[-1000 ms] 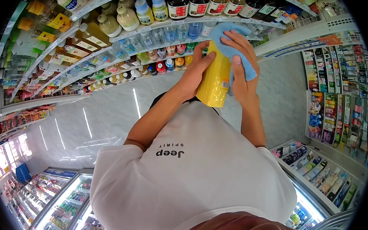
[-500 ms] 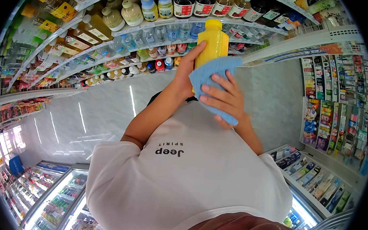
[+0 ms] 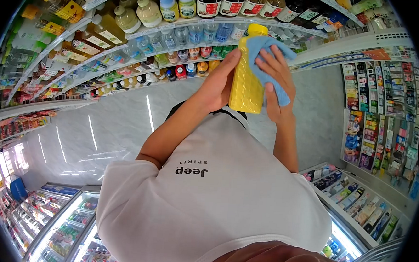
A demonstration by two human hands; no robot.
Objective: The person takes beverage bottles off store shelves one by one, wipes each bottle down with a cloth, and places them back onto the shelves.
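Observation:
A yellow bottle (image 3: 245, 92) with a yellow cap is held up in front of my chest, tilted slightly, its textured lower body showing. My left hand (image 3: 221, 79) grips it from the left side, the thumb along the bottle and the other fingers hidden behind. A light blue cloth (image 3: 258, 54) lies against the bottle's upper right side, just below the cap. My right hand (image 3: 280, 80) presses on this cloth with its fingers bent over it, and one end of the cloth hangs below the palm.
Curved-looking shelves (image 3: 177, 26) with rows of drink bottles rise just beyond my hands. Racks of small packaged goods (image 3: 378, 117) stand to the right. Glass-door coolers (image 3: 64, 228) are behind at lower left. Grey floor (image 3: 119, 120) lies between.
The cloth has moved from the bottle's lower front up to its upper right side, with my right hand on it. The bottle's lower body is now uncovered.

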